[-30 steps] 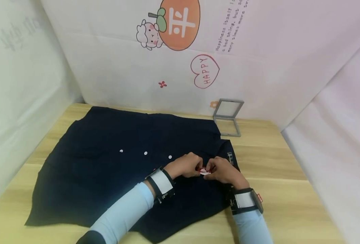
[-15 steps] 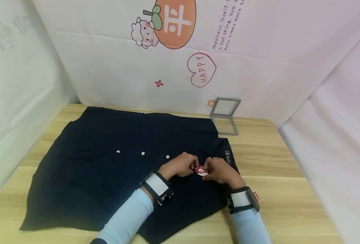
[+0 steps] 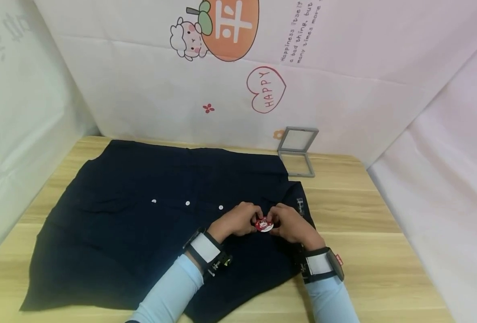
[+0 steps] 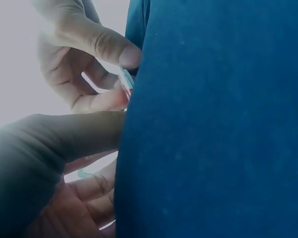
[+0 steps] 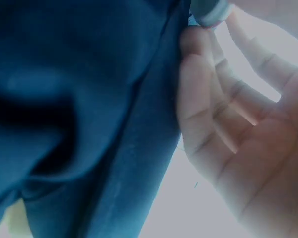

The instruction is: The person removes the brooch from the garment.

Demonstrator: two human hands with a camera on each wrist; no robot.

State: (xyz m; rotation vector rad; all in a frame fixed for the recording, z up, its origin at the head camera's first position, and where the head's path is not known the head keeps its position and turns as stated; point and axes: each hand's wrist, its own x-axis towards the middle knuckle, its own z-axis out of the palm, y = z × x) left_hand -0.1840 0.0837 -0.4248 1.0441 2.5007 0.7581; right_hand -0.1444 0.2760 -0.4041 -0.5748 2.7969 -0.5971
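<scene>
A round red and white button badge (image 3: 264, 224) sits on a dark navy shirt (image 3: 113, 224) with white buttons. My left hand (image 3: 240, 220) pinches the badge's left edge, fingers bent. From the other side my right hand (image 3: 292, 225) grips its right edge between thumb and fingers. In the left wrist view the badge (image 4: 126, 82) shows as a thin rim by the right thumb, while shirt cloth hides my left fingertips. The right wrist view has the badge (image 5: 212, 14) at the top, above my right fingers (image 5: 196, 89), which lie against the cloth. The badge's back is hidden.
A grey hinged frame (image 3: 312, 166) stands opened behind the shirt's collar end, near the back wall. Wooden tabletop (image 3: 355, 255) shows to the right of the shirt. White printed sheets (image 3: 141, 89) enclose the table at the back and sides.
The badge has turned from nearly edge-on to showing its printed face. Both hands stay close around it, with slight shifts of the fingers. The head view has drifted slightly.
</scene>
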